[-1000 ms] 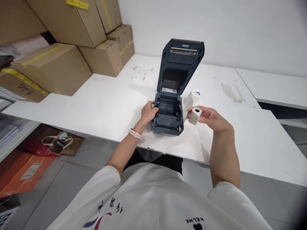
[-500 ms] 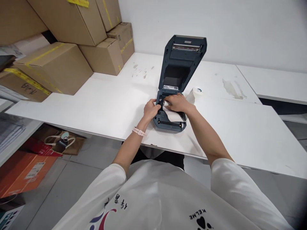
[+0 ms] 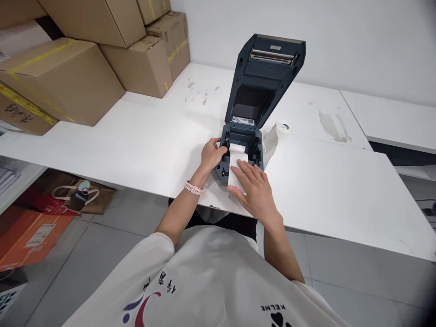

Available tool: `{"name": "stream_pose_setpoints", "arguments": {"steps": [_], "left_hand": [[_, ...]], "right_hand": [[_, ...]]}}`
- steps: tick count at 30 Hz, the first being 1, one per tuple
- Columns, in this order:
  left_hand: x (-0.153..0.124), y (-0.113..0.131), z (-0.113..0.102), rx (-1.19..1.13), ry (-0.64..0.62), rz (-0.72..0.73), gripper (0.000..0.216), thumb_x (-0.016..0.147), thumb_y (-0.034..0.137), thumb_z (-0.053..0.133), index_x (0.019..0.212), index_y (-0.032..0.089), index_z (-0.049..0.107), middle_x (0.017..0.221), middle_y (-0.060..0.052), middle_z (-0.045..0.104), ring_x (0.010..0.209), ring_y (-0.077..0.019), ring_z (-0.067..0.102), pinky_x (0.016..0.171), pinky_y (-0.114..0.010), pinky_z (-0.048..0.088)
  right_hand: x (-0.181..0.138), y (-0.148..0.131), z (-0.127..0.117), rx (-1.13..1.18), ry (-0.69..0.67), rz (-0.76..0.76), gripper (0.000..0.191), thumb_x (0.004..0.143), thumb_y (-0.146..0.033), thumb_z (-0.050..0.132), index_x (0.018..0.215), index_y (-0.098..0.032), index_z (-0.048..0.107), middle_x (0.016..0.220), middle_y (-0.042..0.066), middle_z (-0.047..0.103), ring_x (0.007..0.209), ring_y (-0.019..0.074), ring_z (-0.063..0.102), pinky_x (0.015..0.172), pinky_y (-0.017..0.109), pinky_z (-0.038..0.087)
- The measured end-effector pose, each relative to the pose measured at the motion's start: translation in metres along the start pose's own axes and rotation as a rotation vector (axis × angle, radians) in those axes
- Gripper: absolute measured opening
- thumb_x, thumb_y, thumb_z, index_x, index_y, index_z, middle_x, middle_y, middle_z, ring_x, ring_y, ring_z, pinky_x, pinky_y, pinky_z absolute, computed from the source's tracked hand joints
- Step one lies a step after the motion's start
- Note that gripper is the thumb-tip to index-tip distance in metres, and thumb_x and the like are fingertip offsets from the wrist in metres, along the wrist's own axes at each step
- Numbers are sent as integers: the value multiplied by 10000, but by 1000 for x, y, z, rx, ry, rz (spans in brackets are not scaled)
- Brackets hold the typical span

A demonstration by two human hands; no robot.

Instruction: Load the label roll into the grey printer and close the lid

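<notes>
A dark blue label printer stands on the white table with its lid swung up. A white paper roll lies in its bay, and a strip of paper runs forward over the front edge. My left hand grips the printer's left side, fingers curled on the wall. My right hand lies flat on the paper strip at the printer's front, fingers stretched out. A second white paper roll lies on the table just right of the printer.
Stacked cardboard boxes with yellow tape fill the table's far left. A second white table adjoins on the right. Under the table on the floor are an orange box and a bag. A white wall stands behind.
My right hand carried the paper roll from beside the printer into its bay, let it go, and now rests flat on the pulled-out strip. My left hand stayed on the printer's side.
</notes>
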State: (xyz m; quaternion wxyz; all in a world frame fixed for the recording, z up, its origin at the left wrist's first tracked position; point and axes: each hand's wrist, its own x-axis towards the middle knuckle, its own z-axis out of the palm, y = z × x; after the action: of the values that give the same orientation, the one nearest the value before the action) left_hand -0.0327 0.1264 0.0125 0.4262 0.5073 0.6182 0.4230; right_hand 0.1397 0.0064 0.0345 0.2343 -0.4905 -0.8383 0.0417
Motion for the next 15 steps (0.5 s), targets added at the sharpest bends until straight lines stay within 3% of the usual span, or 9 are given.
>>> {"name": "stream_pose_setpoints", "arguments": {"steps": [3,7,15], "left_hand": [[1,-2,1,-40,14,2,461,736,226,642,1192,172,683,778,-12,608,704,-168,552,684,-303,433],[0,-2,2,-105,17,0,453,709,231,682,1159,175,688,741,12,579,668,-152,528,659,-287,417],[0,-1,-1,-122,-20,-13,497,700,307,762,1171,185,665,783,12,612,678,-143,547,649,-275,406]], "right_hand": [[-4,-4,10,-102,44,-16,559,1012,-541,549,1485,-247,513,1608,135,503,1470,341,496,1214,585,341],[-5,-2,16,-188,139,-51,460,1038,-456,539,1424,-207,539,1551,129,574,1398,313,558,1187,539,344],[-6,1,19,-208,173,-79,433,1012,-314,566,1429,-202,531,1524,129,600,1343,315,579,1167,540,321]]}}
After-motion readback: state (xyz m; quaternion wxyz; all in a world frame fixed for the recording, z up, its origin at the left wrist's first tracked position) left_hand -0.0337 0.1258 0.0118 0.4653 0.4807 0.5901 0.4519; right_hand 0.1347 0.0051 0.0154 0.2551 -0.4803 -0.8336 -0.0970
